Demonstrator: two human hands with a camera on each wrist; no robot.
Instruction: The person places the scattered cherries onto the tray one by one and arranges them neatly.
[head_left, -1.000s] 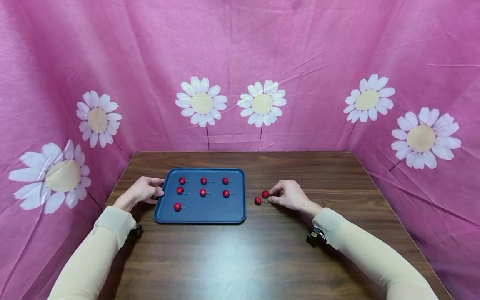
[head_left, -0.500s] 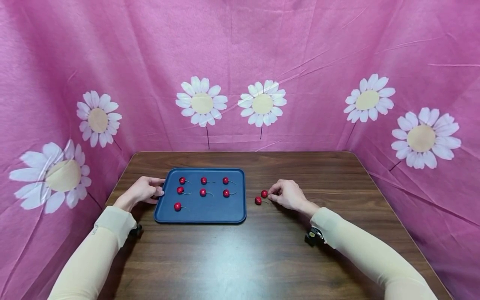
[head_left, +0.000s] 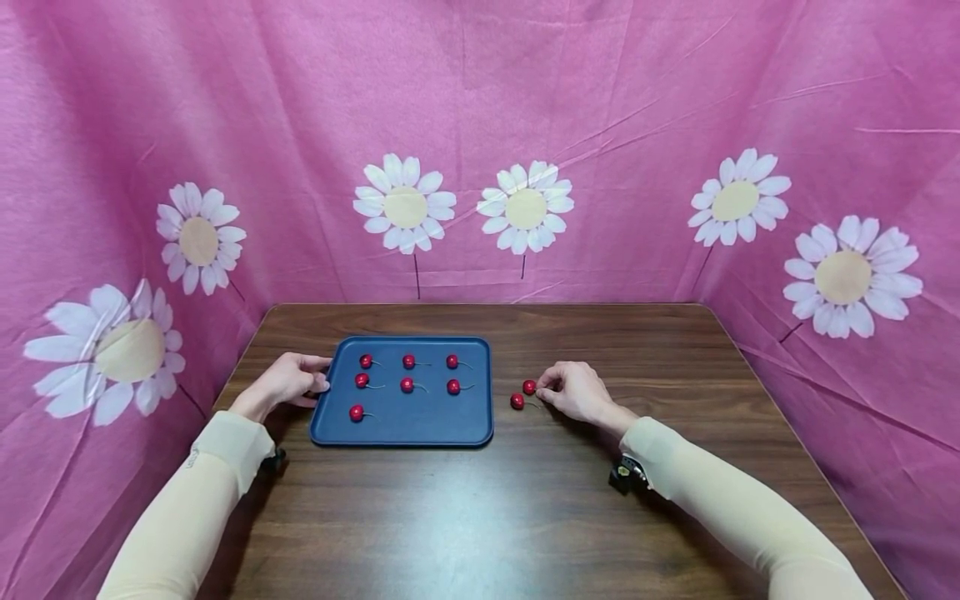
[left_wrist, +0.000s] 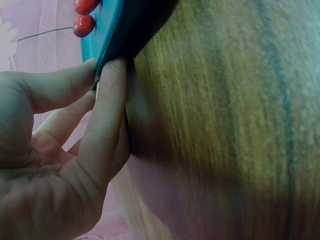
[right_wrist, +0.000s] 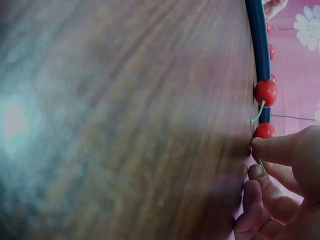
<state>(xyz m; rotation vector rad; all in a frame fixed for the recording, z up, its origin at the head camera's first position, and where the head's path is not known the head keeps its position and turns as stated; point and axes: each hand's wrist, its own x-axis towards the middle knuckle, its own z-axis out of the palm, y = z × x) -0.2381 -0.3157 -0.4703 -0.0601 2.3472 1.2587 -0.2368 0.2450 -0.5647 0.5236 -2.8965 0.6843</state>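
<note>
My left hand [head_left: 281, 383] pinches the left rim of a dark blue rectangular tray [head_left: 420, 427], thumb on top and fingers beneath it in the left wrist view. Several red cherries with thin green stems lie on the tray, two rows of three and a single cherry [head_left: 356, 413] at front left. Right of the tray, my right hand [head_left: 581, 393] pinches a cherry [right_wrist: 264, 131] at its stem side, with the green stem [right_wrist: 263, 167] running between thumb and fingers. Close beside that fruit, a second loose cherry [head_left: 517, 401] rests on the table, stem pointing right.
The brown wood-grain table [head_left: 465, 525] carries the tray left of centre. A pink cloth [head_left: 480, 83] printed with white daisies hangs around its back and both sides.
My right hand has shifted very slightly left with the pinched cherry, then stays almost still. The left hand and the tray hold their place.
</note>
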